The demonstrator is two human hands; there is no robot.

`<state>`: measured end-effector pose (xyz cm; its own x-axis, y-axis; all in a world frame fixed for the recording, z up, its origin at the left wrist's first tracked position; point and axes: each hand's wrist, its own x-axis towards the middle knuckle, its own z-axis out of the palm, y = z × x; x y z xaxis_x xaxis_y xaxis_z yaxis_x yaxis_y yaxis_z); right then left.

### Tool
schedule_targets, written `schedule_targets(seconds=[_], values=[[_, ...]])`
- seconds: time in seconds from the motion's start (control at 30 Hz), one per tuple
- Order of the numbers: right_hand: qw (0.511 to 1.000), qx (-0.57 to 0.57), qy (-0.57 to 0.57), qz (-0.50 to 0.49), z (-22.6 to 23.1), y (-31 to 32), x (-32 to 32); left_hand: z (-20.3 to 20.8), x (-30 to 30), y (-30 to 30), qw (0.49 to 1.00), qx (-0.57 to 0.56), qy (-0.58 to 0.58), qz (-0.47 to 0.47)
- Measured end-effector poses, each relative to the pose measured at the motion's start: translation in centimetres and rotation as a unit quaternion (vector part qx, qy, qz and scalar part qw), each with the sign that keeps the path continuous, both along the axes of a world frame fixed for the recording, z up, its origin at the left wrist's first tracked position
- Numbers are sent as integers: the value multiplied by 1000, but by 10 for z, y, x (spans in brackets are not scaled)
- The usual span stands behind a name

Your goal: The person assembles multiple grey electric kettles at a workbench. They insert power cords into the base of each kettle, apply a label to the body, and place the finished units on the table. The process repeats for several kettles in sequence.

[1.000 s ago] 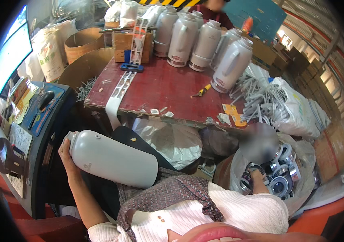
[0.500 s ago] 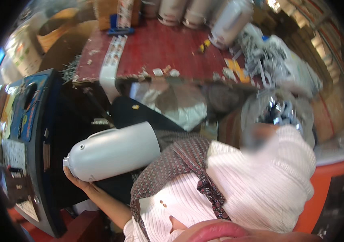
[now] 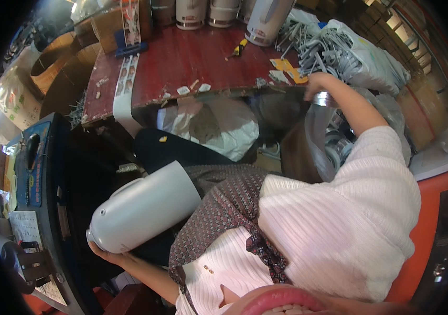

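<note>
A silver-grey vacuum flask body (image 3: pixel 142 207) lies slantwise across my lap, its narrow neck toward the lower left and its wide end toward the upper right. My left hand (image 3: pixel 107 254) is wrapped round it at the neck, with part of the fingers hidden beneath. At the right, by the table's near edge, my right hand (image 3: pixel 319 83) grips a shiny metal ring (image 3: pixel 324 99), held below the fingers. Under it stands a clear plastic bag (image 3: pixel 316 139) with several similar shiny metal pieces (image 3: pixel 335 143) inside.
The red table (image 3: pixel 182 60) carries a yellow-black cutter (image 3: pixel 240 47), yellow paper scraps (image 3: pixel 289 71), upright flasks (image 3: pixel 191 13) and a white bag (image 3: pixel 371 52) spilling grey strips. A label strip (image 3: pixel 125 79) hangs over its edge. A dark-sided stand (image 3: pixel 53 173) is at the left.
My right hand has come up from the bag of metal pieces to the table edge, with a metal ring in it. The flask tilts more, its wide end raised relative to the neck.
</note>
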<state>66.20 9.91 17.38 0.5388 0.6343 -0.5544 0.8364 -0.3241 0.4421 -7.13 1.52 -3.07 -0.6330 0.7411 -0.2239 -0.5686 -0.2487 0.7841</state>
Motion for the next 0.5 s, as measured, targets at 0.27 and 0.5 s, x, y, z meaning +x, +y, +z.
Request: schedule_targets(seconds=[0.27,0.5], values=[[723,-28,628,287,-15,-12,-251,34,24,-47,990,-11,-75,116],[722,-83,644,237,-55,-11,-225,55,39,-52,994,95,-57,16]])
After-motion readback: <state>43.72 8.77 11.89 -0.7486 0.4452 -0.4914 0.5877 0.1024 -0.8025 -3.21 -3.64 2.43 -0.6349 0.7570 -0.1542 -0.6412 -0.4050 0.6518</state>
